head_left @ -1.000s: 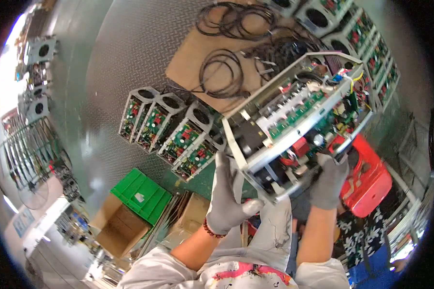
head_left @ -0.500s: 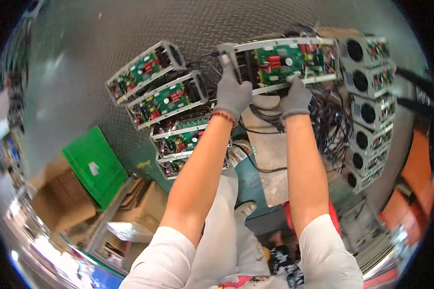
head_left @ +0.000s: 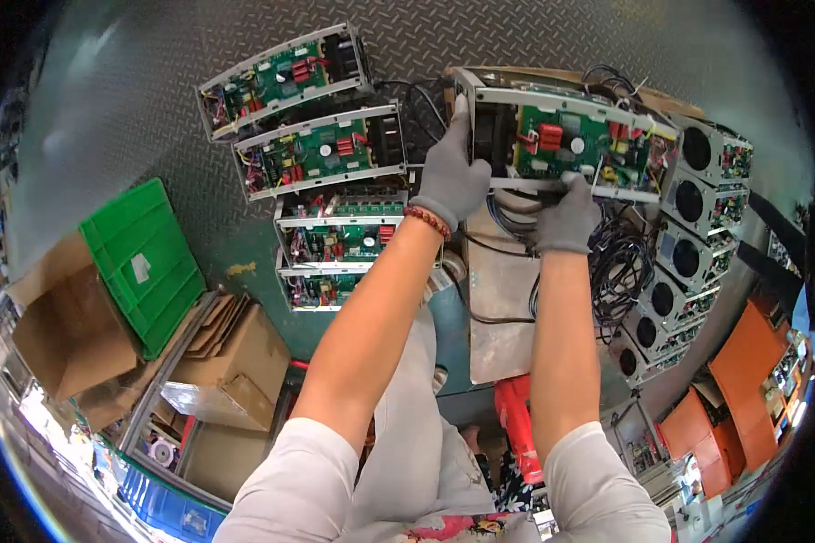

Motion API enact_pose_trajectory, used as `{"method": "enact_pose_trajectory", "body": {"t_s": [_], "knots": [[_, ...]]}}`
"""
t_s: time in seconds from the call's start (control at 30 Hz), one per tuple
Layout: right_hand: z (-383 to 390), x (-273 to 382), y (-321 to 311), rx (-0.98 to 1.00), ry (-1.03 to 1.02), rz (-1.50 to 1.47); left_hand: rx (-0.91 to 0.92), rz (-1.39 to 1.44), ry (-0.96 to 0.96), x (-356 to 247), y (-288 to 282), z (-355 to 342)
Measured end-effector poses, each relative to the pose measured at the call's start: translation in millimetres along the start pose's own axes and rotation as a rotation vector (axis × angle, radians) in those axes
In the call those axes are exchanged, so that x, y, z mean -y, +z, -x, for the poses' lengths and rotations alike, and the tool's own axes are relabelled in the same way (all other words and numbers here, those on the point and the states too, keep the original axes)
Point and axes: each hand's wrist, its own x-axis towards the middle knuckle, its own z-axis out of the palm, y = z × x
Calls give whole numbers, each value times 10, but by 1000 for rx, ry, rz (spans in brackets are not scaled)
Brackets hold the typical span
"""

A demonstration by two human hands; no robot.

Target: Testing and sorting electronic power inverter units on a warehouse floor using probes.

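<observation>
Both gloved hands are on an open-framed electronics unit (head_left: 541, 165), a metal chassis with a green circuit board, red parts and a dark fan end. My left hand (head_left: 453, 181) grips its left end, thumb stretched up along the frame. At the lower front rail, the fingers of my right hand (head_left: 568, 217) are closed round the edge. Beneath and behind the unit lies a brown board with black cables (head_left: 620, 262) coiled in a tangle by my right wrist. Whether the unit rests on something or hangs free cannot be told.
Several similar units (head_left: 321, 149) stand in a row at the left. Another row (head_left: 688, 204) with round black fans lines the right. A metal-coloured sheet (head_left: 501, 317) lies between my forearms. Farther left are a green crate (head_left: 145, 262) and cardboard boxes (head_left: 226, 371); orange panels (head_left: 756, 362) stand at right.
The whole view has turned and shifted, so the side rows sit differently. The held unit appears farther right and tilted a little, its right end lower. Both hands keep their hold.
</observation>
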Motion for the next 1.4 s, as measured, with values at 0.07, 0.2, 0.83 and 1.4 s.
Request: {"method": "enact_pose_trajectory", "body": {"t_s": [0.07, 0.2, 0.83, 1.4], "knots": [[-197, 44, 44, -11, -18, -2, -24, -30, 18, -25, -4, -162], [-719, 61, 170, 111, 147, -197, -8, -134, -133, -139, 58, -498], [-221, -163, 187, 68, 378, -621, 126, -157, -186, 10, 262, -355], [895, -996, -679, -316, 689, -1963, -254, -332, 346, 183, 769, 745]]}}
